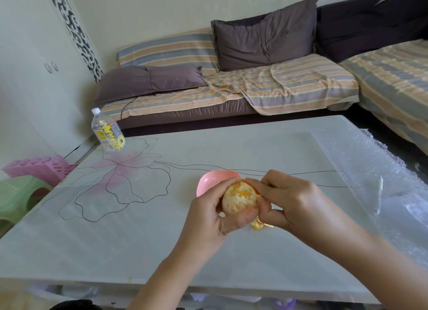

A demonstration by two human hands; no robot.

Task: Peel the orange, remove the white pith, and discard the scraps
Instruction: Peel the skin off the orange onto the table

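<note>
Orange (239,199) sits held above the bench (115,228), near its middle, between both bare hands. Most of its rind is off, and the side facing the camera is pale with white pith, with orange flesh showing through near the top. A narrow strip of rind clings along its upper right edge.

The left grip (208,219) is closed round the orange: the thumb lies across the lower front and the fingers curl behind it. The right grip (294,201) is closed too, its thumb and forefinger pinching at the rind strip on the fruit's upper right, with the other fingers curled below.

A bit of peel (257,225) shows just under the hands. Whether it lies on the bench or hangs from the fruit cannot be told.

A pink bowl (212,182) stands on the bench right behind the left grip. The part of its inside that shows is bare pink; the rest is hidden by the hands.

A clear bottle (107,131) with a white cap and yellow label stands at the far left corner; its fill level cannot be read.

Bubble wrap (370,171) covers the bench's right side.

Beyond are a striped sofa (231,90) with dark pillows (266,34), and at the left a pink stool (39,168) and a green stool (16,194).
</note>
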